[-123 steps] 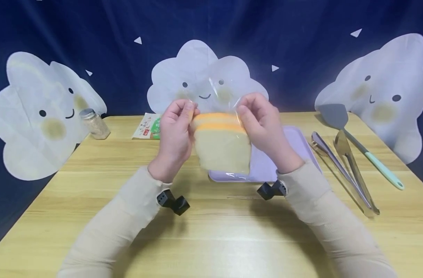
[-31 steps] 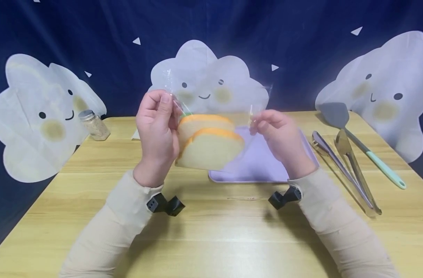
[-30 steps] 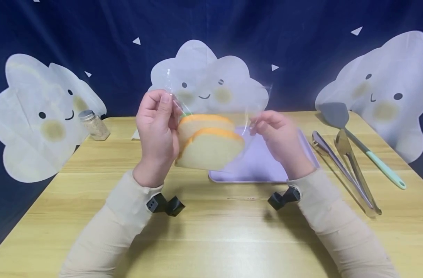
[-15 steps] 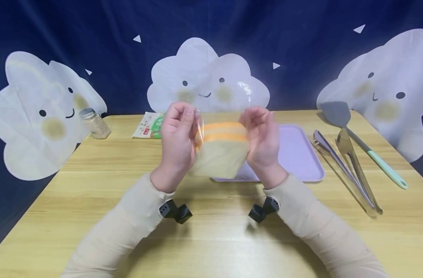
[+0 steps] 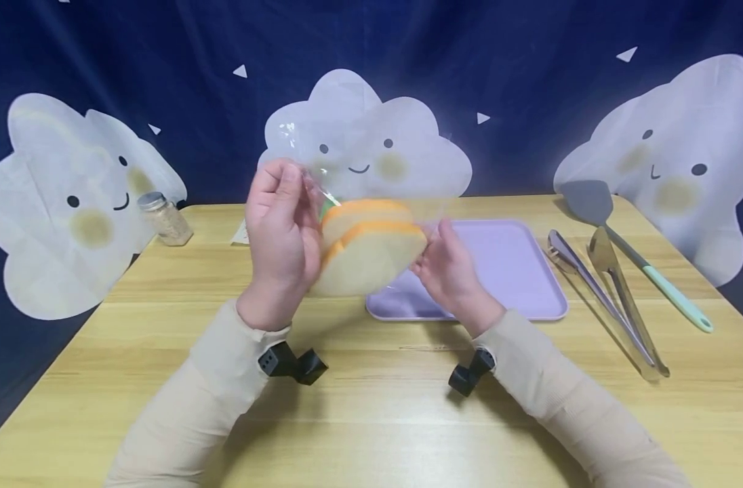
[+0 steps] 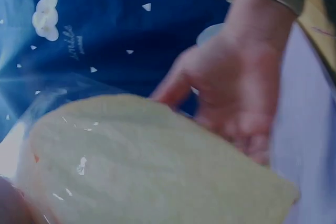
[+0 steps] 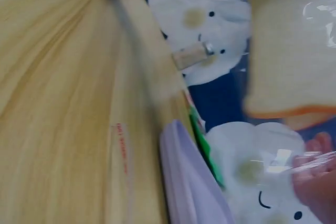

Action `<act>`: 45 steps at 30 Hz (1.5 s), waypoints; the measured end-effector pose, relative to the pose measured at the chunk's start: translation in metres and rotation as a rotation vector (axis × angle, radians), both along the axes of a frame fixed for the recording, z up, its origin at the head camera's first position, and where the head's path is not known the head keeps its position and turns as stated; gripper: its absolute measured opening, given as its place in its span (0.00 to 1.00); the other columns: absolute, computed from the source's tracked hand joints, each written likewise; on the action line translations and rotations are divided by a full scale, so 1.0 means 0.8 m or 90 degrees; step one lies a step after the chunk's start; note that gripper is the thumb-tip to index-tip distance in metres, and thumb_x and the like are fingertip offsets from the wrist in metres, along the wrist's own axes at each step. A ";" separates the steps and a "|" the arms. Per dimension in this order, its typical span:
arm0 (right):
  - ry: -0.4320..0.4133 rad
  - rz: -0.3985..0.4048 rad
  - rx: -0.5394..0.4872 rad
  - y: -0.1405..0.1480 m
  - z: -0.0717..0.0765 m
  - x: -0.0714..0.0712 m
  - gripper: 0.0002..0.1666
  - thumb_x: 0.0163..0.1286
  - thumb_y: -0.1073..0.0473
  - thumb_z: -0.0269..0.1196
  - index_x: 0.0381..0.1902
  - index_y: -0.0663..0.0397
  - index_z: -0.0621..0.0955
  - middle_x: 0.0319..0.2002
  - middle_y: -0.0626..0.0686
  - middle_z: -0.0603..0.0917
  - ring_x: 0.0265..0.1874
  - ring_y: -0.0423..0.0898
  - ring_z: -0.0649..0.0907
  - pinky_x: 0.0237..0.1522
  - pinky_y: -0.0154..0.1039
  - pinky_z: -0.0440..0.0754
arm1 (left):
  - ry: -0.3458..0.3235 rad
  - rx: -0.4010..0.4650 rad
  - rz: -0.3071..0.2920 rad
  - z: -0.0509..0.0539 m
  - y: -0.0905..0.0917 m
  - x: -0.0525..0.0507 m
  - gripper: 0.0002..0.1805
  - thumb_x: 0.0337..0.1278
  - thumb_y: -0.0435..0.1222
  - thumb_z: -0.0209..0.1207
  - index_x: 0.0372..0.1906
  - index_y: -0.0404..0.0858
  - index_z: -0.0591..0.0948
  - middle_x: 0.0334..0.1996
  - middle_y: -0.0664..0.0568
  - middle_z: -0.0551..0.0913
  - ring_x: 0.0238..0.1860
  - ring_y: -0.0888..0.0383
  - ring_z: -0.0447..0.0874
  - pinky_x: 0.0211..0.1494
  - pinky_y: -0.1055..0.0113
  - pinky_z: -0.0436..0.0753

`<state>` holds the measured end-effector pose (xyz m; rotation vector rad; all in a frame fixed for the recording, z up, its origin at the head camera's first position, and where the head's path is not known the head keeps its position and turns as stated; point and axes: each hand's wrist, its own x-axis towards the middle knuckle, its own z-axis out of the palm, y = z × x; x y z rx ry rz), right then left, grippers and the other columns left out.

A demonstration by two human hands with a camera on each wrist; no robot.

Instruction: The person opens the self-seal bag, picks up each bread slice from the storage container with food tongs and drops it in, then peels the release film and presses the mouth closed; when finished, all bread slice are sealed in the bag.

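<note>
In the head view two slices of bread (image 5: 371, 257) with orange crusts sit inside a clear plastic bag (image 5: 289, 135), held up over the table. My left hand (image 5: 280, 237) pinches the bag's left edge between thumb and fingers. Beside the bread's right end is my right hand (image 5: 447, 271), thumb raised and fingers loosely extended against the bag. The left wrist view shows the right hand (image 6: 236, 77) with a gap between thumb and fingers, its fingertips partly hidden by the bread (image 6: 157, 161). Glossy film crosses the right hand's fingers (image 7: 317, 161) in the right wrist view.
A lilac tray (image 5: 499, 271) lies behind the hands. To the right are metal tongs (image 5: 597, 298) and a turner (image 5: 652, 271) with a mint handle. A lidded jar (image 5: 167, 220) stands back left. A paper packet (image 5: 240, 234) is mostly hidden by the left hand.
Over the last half second the left hand has shifted left and up, and the bread has turned so its slices fan apart. The right hand has moved slightly down along the bag.
</note>
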<state>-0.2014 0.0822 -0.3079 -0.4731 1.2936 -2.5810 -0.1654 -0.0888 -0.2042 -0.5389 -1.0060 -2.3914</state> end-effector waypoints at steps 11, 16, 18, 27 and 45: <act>-0.196 0.253 0.114 -0.008 -0.013 0.001 0.41 0.72 0.36 0.31 0.69 0.62 0.49 0.36 0.61 0.83 0.33 0.52 0.85 0.44 0.46 0.81 | 0.028 0.056 0.030 0.012 -0.005 0.000 0.14 0.68 0.24 0.39 0.25 0.32 0.69 0.20 0.49 0.69 0.22 0.59 0.68 0.28 0.75 0.71; -0.201 0.232 0.118 -0.007 -0.019 0.002 0.39 0.74 0.40 0.29 0.68 0.65 0.50 0.32 0.59 0.84 0.28 0.49 0.86 0.36 0.39 0.83 | 0.019 0.023 0.054 0.002 -0.003 -0.007 0.14 0.68 0.25 0.39 0.25 0.35 0.69 0.19 0.50 0.68 0.22 0.59 0.67 0.27 0.75 0.69; -0.205 0.221 0.132 -0.006 -0.020 0.002 0.38 0.74 0.39 0.29 0.67 0.64 0.52 0.33 0.58 0.84 0.28 0.48 0.86 0.35 0.38 0.83 | 0.013 0.008 0.055 -0.003 -0.001 -0.010 0.14 0.67 0.25 0.39 0.25 0.35 0.69 0.19 0.51 0.68 0.21 0.60 0.66 0.26 0.75 0.68; -0.221 0.155 0.178 0.005 -0.023 0.003 0.36 0.72 0.37 0.36 0.66 0.56 0.58 0.37 0.52 0.81 0.28 0.47 0.85 0.32 0.34 0.83 | -0.043 -0.024 0.073 -0.012 -0.002 -0.014 0.14 0.66 0.25 0.43 0.24 0.37 0.70 0.21 0.51 0.69 0.22 0.61 0.67 0.26 0.78 0.69; -0.227 0.135 0.208 0.011 -0.021 0.006 0.39 0.71 0.34 0.35 0.62 0.59 0.61 0.37 0.50 0.81 0.32 0.47 0.84 0.36 0.36 0.83 | -0.064 -0.074 0.092 -0.030 0.000 -0.018 0.12 0.66 0.24 0.43 0.26 0.38 0.69 0.22 0.52 0.68 0.22 0.61 0.64 0.26 0.77 0.66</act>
